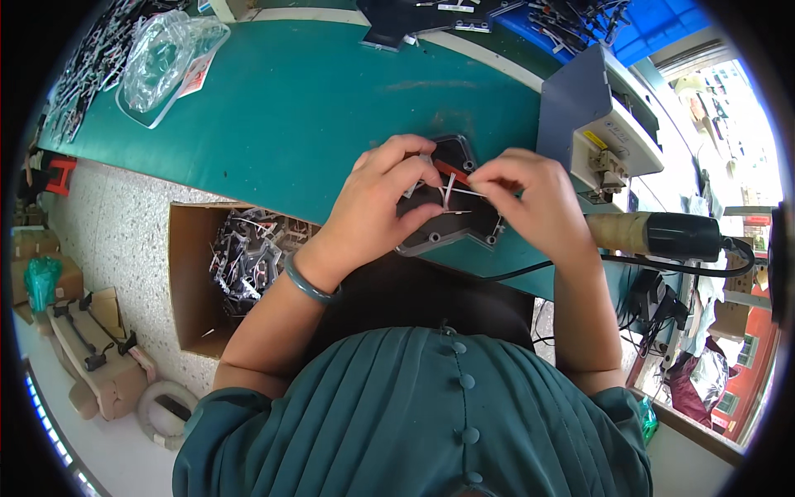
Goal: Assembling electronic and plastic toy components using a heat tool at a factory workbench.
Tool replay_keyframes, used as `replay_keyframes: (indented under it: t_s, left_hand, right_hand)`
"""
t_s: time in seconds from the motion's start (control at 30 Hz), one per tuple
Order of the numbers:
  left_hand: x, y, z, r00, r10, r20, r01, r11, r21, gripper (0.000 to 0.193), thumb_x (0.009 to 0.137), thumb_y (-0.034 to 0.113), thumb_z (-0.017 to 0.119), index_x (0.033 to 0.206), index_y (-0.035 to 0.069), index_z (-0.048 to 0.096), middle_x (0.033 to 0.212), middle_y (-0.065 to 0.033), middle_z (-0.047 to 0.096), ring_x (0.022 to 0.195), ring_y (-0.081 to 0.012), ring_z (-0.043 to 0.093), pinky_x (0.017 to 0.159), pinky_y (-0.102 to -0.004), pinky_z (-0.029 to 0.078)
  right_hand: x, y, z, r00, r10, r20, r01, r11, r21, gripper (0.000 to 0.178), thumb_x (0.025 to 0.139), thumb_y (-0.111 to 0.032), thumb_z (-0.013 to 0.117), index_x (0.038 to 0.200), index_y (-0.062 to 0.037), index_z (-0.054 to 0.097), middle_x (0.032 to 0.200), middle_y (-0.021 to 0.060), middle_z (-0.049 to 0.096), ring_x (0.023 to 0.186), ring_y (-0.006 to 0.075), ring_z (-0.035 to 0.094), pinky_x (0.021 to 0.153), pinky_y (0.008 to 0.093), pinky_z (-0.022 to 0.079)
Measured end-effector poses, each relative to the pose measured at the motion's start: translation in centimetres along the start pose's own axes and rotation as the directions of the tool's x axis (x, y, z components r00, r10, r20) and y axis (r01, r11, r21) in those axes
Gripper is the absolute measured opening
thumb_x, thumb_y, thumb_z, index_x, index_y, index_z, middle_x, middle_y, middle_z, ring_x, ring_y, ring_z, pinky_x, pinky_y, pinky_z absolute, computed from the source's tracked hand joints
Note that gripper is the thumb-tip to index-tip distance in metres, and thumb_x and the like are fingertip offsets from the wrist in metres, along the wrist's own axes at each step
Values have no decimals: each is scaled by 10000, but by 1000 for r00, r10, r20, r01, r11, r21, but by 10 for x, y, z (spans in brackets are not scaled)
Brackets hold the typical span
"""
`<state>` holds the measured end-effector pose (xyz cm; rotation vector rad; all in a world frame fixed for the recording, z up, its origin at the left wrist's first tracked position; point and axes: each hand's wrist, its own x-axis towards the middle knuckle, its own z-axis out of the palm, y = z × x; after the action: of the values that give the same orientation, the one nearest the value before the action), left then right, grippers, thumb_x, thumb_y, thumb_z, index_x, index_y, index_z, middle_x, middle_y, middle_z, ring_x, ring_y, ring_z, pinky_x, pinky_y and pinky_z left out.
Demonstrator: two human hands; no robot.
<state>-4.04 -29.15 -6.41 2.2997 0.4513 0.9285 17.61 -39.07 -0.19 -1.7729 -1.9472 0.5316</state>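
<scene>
A dark, angular plastic tray-like part (447, 234) with round corner holes lies on the green bench in front of me. Over it is a small piece with thin white strips (448, 192). My left hand (377, 199) is curled at its left, thumb and fingers closed about its edge. From the other side, my right hand (534, 199) pinches the end of a white strip between thumb and index finger. A red bar (451, 171) shows behind the strips. The fingers partly hide the small piece, so its exact kind is unclear.
At right stand a grey metal box-shaped machine (580, 116) and a black-ended handheld tool (675, 236) with a cable. A cardboard box (189, 282) of loose parts sits below the left bench edge. A plastic bag (161, 62) and a blue bin (654, 33) lie farther off.
</scene>
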Motion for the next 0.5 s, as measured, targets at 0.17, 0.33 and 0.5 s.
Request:
replay_keyframes:
  t_s: [0.17, 0.33, 0.5]
  left_hand:
    - [7, 3, -9, 993, -86, 82, 80, 994, 69, 560, 712, 135, 858, 1211, 133, 604, 1355, -91, 572, 1278, -320, 526, 1067, -474, 384]
    - [31, -5, -24, 957, -40, 286, -43, 959, 279, 533, 703, 151, 861, 1186, 114, 639, 1387, -94, 557, 1405, -324, 431, 1169, -535, 290]
    - [40, -9, -28, 907, -29, 420, -56, 980, 189, 393, 709, 116, 850, 1054, 114, 662, 1408, -88, 553, 1440, -333, 407, 1198, -559, 249]
  right_hand:
    - [-6, 16, 16, 985, -11, -174, -5, 996, -90, 221, 813, -83, 760, 1020, -40, 696, 843, 124, 651, 738, 279, 656, 691, 365, 531]
    - [-6, 13, 24, 988, 114, -101, -116, 993, -6, 158, 812, -70, 755, 927, -27, 655, 808, 111, 642, 697, 271, 654, 670, 375, 516]
    - [-5, 20, 32, 991, 64, -116, -63, 998, 12, 110, 815, -42, 731, 876, -18, 643, 774, 111, 631, 692, 270, 656, 655, 373, 507]
